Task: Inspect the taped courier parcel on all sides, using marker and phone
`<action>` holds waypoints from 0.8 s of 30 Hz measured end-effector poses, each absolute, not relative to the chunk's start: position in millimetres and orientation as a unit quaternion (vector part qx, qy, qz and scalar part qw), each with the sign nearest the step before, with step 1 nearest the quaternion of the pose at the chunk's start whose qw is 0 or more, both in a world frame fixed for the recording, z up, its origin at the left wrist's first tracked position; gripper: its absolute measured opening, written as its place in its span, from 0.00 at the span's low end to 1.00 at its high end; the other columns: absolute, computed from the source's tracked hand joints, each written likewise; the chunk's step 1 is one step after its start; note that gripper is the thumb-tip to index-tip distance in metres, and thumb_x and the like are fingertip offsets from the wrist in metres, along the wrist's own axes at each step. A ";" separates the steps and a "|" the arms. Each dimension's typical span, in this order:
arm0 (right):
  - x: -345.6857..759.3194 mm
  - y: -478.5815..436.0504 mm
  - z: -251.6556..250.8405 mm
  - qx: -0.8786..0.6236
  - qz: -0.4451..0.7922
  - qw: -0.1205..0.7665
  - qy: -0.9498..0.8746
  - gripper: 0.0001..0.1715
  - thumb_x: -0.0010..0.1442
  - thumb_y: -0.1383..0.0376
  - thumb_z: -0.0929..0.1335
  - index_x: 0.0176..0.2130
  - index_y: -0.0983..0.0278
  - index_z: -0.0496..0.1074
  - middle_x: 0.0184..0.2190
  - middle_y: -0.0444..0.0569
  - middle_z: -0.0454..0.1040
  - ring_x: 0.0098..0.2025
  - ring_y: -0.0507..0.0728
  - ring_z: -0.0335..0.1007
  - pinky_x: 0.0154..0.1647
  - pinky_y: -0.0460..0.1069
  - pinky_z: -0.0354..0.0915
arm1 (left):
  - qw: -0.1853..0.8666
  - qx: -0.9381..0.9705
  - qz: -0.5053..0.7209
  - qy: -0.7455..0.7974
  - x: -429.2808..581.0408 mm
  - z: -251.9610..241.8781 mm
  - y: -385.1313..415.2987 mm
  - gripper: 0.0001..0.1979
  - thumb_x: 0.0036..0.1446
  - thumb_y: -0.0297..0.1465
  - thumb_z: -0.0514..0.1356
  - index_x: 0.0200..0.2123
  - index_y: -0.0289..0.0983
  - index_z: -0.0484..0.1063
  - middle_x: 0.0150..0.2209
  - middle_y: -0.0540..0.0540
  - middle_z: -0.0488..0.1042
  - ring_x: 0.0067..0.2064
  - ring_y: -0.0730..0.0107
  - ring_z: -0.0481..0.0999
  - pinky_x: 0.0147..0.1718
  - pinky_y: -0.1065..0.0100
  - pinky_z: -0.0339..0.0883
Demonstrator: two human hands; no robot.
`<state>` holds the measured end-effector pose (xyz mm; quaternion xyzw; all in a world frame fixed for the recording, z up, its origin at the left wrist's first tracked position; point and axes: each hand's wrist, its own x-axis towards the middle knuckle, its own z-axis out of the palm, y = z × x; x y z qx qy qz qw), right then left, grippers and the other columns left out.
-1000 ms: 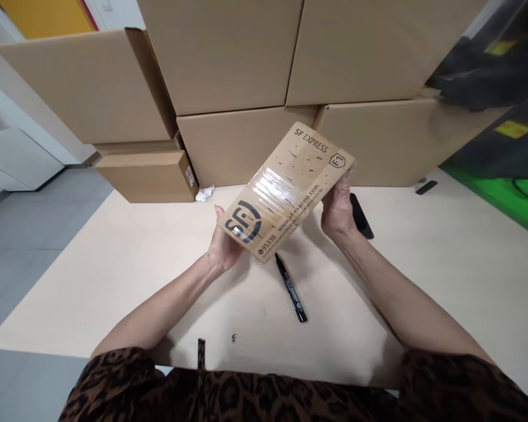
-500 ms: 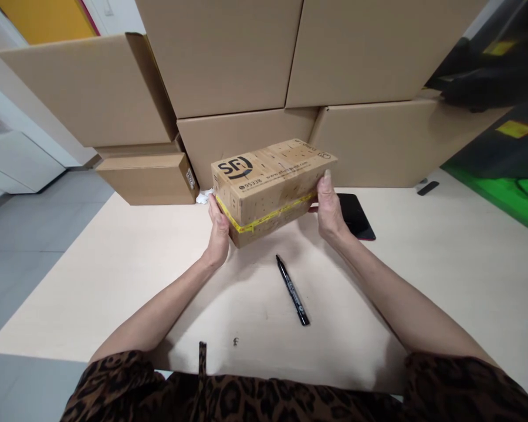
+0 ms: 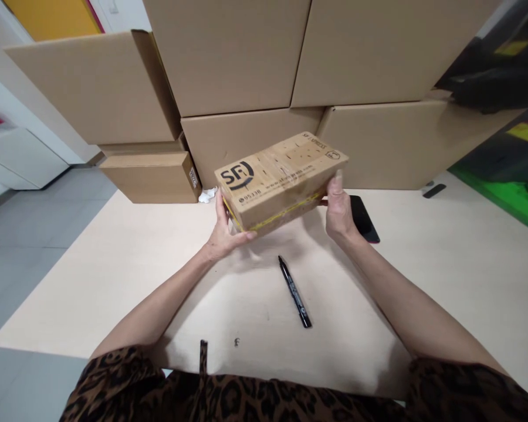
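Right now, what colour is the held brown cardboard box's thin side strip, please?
The strip is yellow; head view.

The oblong brown cardboard box [image 3: 281, 176] looks matt and papery, its yellow plastic-looking tape strip [image 3: 286, 211] smoother and faintly shiny. The slim black plastic marker [image 3: 294, 292] is glossy. The pale wood-look tabletop [image 3: 114, 264] appears smooth with a soft sheen; near its far edge sits crumpled white tissue-like paper [image 3: 207, 195], rough and matt. The leopard-patterned brown cloth garment [image 3: 246, 398] looks soft.

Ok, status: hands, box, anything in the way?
Left fingers and right fingers gripping SF Express box near opposite ends. Box tilted, held up. Black marker pen on tabletop, near side.
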<state>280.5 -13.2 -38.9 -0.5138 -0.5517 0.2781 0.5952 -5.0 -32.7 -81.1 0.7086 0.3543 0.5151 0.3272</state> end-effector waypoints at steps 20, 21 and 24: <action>269.9 -9.4 -48.4 -0.431 0.472 0.538 -0.549 0.54 0.64 0.28 0.51 0.74 0.52 0.57 0.72 0.57 0.67 0.68 0.68 0.70 0.53 0.62 0.75 | 0.122 0.783 0.494 0.357 -14.2 -102.1 -24.1 0.81 0.38 0.45 0.82 0.76 0.52 0.21 0.79 0.34 0.28 0.80 0.24 0.35 0.75 0.24 0.35; 268.2 -9.6 -49.9 -0.432 0.481 0.540 -0.538 0.52 0.65 0.29 0.52 0.74 0.52 0.57 0.72 0.57 0.67 0.68 0.69 0.69 0.53 0.62 0.75 | 0.123 0.776 0.504 0.359 -12.5 -103.1 -23.1 0.84 0.36 0.47 0.82 0.76 0.52 0.20 0.79 0.34 0.26 0.80 0.24 0.34 0.75 0.24 0.36; 262.3 -9.7 -53.4 -0.436 0.498 0.551 -0.508 0.47 0.65 0.32 0.56 0.71 0.50 0.60 0.72 0.55 0.67 0.69 0.69 0.68 0.53 0.64 0.76 | 0.134 0.743 0.540 0.372 -6.7 -104.6 -20.5 0.86 0.31 0.52 0.82 0.76 0.52 0.21 0.78 0.34 0.30 0.79 0.26 0.37 0.76 0.29 0.40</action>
